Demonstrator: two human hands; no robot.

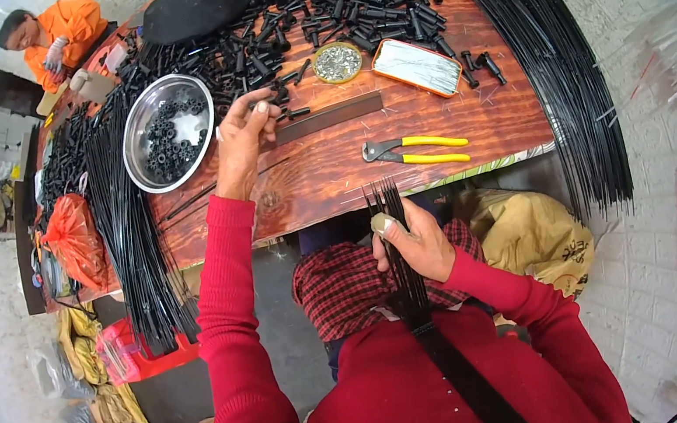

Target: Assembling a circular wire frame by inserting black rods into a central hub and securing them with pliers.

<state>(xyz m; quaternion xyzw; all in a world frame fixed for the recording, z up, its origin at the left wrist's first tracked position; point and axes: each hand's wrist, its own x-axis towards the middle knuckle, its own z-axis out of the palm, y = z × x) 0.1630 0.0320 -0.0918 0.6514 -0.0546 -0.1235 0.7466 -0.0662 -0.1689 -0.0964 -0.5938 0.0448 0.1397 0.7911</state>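
Observation:
My right hand (416, 240) is wrapped round a bundle of thin black rods (409, 284), held upright in front of my chest. The thumb wears a pale cover, and the rod tips stick up past it near the table's front edge. My left hand (246, 133) is raised over the table with thumb and fingers pinched together; what lies between them is too small to make out. Beside it are a steel bowl (137, 159) with black ring-shaped parts (168, 141) and a dark flat metal bar (328, 116). Yellow-handled end-cutting pliers (426, 150) lie between my hands.
Black tubular parts (363, 4) are heaped at the back. A round dish of small metal pieces (337, 62) and a tray of thin pale pins (418, 68) stand mid-table. Long black rods overhang at left (130, 236) and right (571, 86). A person in orange (66, 29) sits far left.

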